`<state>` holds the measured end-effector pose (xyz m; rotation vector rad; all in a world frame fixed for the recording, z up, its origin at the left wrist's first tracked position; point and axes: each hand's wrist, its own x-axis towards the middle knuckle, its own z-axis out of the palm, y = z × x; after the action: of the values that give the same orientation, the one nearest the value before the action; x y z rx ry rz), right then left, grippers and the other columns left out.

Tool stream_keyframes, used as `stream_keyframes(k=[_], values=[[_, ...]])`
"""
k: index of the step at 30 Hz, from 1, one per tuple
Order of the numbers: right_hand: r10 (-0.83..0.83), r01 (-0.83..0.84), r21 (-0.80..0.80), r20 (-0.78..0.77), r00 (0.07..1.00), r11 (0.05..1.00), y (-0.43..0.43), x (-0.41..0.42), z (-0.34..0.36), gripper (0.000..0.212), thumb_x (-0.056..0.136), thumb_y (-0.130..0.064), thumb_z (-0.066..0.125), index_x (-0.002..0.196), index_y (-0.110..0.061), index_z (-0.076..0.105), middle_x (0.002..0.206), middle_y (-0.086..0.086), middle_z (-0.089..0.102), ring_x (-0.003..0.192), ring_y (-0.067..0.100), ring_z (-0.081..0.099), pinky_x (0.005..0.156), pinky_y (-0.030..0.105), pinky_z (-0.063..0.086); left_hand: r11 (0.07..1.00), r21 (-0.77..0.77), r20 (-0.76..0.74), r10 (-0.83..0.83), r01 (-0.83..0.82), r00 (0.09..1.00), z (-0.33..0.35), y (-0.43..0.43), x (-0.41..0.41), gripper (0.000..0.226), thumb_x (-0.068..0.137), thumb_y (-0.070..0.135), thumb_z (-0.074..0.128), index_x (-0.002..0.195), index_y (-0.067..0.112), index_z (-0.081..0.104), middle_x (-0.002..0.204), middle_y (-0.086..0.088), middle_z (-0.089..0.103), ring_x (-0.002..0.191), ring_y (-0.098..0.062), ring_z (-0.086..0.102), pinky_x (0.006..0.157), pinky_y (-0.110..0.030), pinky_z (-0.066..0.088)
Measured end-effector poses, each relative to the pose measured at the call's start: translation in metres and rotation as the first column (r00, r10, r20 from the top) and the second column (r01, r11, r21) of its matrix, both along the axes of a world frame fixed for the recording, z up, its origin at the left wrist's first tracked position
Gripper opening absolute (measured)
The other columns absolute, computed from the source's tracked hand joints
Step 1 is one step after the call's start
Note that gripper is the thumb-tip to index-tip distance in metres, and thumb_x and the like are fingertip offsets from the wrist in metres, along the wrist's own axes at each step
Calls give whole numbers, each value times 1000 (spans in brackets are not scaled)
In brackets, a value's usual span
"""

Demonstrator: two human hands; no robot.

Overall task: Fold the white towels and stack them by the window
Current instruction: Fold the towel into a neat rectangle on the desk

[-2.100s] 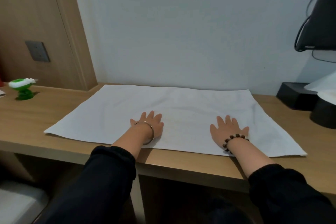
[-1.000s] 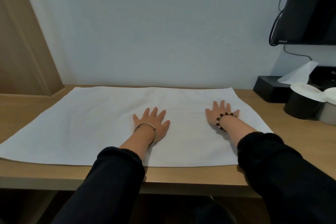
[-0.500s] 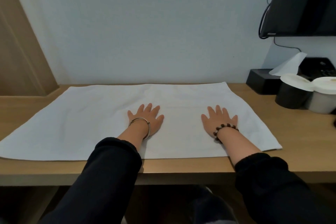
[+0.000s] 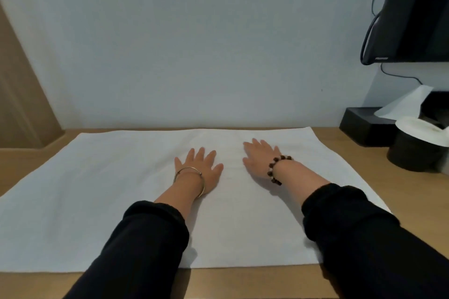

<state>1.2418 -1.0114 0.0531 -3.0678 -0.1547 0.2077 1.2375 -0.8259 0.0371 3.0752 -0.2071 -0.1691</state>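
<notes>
A white towel lies spread flat over the wooden desk, reaching from the wall to near the front edge. My left hand lies palm down on its middle, fingers straight and spread, a thin metal bangle on the wrist. Just to the right, my right hand presses flat on the cloth too, fingers pointing toward the wall, with a dark bead bracelet on the wrist. The two hands are close together, a short gap between them. No window shows in this view.
At the desk's back right stand a black tissue box with a white tissue sticking out and a black cup with a white lid. A dark screen hangs on the wall above. A wooden panel borders the left.
Both hands have slid farther over the towel toward the wall, and the right hand has moved left, closer to the left hand. The view has come nearer to the desk.
</notes>
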Motion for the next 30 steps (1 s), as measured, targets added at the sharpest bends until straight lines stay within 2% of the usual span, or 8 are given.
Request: stream_keyframes(k=[2, 6, 9, 13, 20, 24, 27, 30], values=[[14, -14, 39, 0, 1000, 999, 7, 14, -12, 56, 101, -45, 19, 152, -27, 8, 161, -1, -1, 147, 22, 0, 116, 51, 5, 1000, 15, -11, 7, -7, 1000, -4, 0, 4, 58, 97, 53, 11, 151, 37, -2, 160, 8, -9, 147, -19, -9, 115, -55, -1], [-105, 104, 65, 20, 994, 992, -10, 33, -22, 56, 100, -50, 14, 152, -31, 7, 161, -5, -5, 148, 19, -3, 117, 50, 1, 999, 32, 8, 0, 0, 1000, -7, 1, 5, 57, 97, 54, 11, 150, 38, -2, 160, 8, -9, 147, -18, -10, 116, -55, -1], [-254, 251, 75, 37, 967, 965, -31, 46, -22, 57, 99, -49, 13, 152, -29, 8, 161, -4, -4, 147, 20, -1, 117, 51, 3, 999, 32, 20, -5, 5, 1000, -8, 1, 5, 57, 97, 54, 11, 150, 38, -1, 160, 8, -9, 147, -18, -9, 116, -55, 0], [-476, 471, 82, 49, 878, 878, -60, 57, -23, 58, 98, -48, 15, 153, -28, 9, 161, -2, -4, 147, 22, -1, 117, 51, 3, 999, 33, 19, -7, 6, 1000, -9, 1, 7, 57, 97, 55, 10, 150, 39, -3, 159, 8, -10, 147, -19, -10, 116, -55, 0], [-556, 553, 56, 37, 831, 831, -64, 62, -19, 57, 99, -42, 15, 153, -24, 9, 161, 2, -4, 147, 24, -2, 116, 53, -1, 999, 34, 17, 2, -3, 1000, -9, -1, 7, 57, 97, 54, 10, 150, 38, -3, 159, 8, -11, 147, -19, -10, 116, -55, 0], [-502, 503, 21, -41, 864, 864, -43, 48, -6, 59, 100, -40, 17, 153, -24, -2, 159, 3, -16, 147, 25, -10, 115, 58, -3, 1000, 29, 16, 9, -9, 1000, -7, -2, 6, 57, 97, 53, 11, 150, 37, -3, 160, 7, -9, 147, -19, -9, 116, -55, 0], [-298, 302, 77, -64, 953, 950, -4, 19, -2, 60, 100, -47, 16, 152, -28, -6, 159, 0, -17, 147, 24, -8, 113, 61, 2, 999, 35, 12, 13, -13, 1000, -6, -2, 5, 57, 97, 52, 11, 151, 37, -2, 160, 7, -9, 147, -19, -9, 116, -54, 1], [-107, 108, 21, -65, 992, 994, 18, -17, -17, 60, 98, -53, 10, 152, -31, -6, 159, -1, -16, 147, 24, -12, 114, 60, -2, 1000, 26, 10, 18, -18, 1000, -5, -2, 7, 56, 98, 50, 11, 151, 36, -1, 160, 7, -7, 147, -19, -7, 116, -54, 1]])
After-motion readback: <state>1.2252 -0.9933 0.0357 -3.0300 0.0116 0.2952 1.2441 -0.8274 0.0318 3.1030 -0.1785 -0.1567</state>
